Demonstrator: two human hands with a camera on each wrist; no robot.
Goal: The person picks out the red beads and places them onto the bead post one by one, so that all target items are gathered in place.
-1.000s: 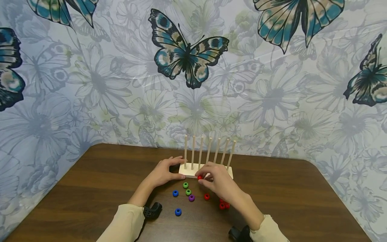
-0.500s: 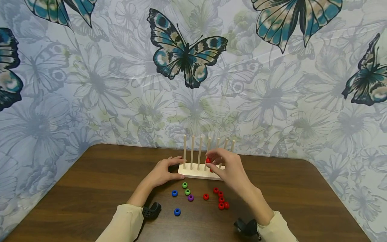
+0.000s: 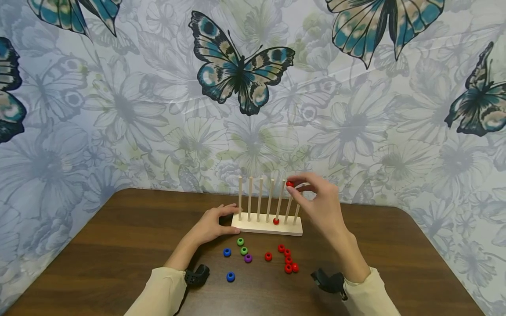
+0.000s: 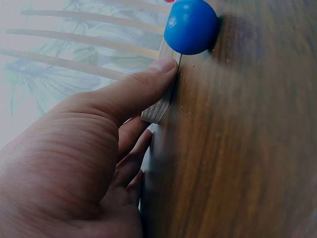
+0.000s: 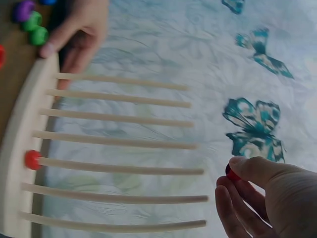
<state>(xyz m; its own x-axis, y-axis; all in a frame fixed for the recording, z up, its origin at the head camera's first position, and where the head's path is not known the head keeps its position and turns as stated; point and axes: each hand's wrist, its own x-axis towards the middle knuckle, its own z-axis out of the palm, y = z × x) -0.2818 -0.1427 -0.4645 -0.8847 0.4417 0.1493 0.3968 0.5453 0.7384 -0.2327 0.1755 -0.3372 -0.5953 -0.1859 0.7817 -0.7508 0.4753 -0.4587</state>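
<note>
A wooden stand (image 3: 257, 226) with a row of upright pegs stands near the back of the table. My left hand (image 3: 211, 224) grips its left end, the thumb on the front edge, as the left wrist view also shows. My right hand (image 3: 322, 204) pinches a red bead (image 3: 290, 184) between thumb and fingertips, level with the peg tops. In the right wrist view this pinched bead (image 5: 231, 173) is just off the tip of the fifth peg (image 5: 148, 169). Another red bead (image 3: 276, 221) sits at the bottom of that peg.
Before the stand lie several loose red beads (image 3: 288, 260), two green beads (image 3: 243, 250), a purple bead (image 3: 248, 258) and two blue beads (image 3: 230, 276). A butterfly-patterned cloth (image 3: 158, 131) hangs behind the brown table (image 3: 118, 245).
My right hand has risen from the stand's front edge to the peg tops, moving right, with the red bead still pinched. The bead on the fifth peg is now uncovered. My left hand stays put.
</note>
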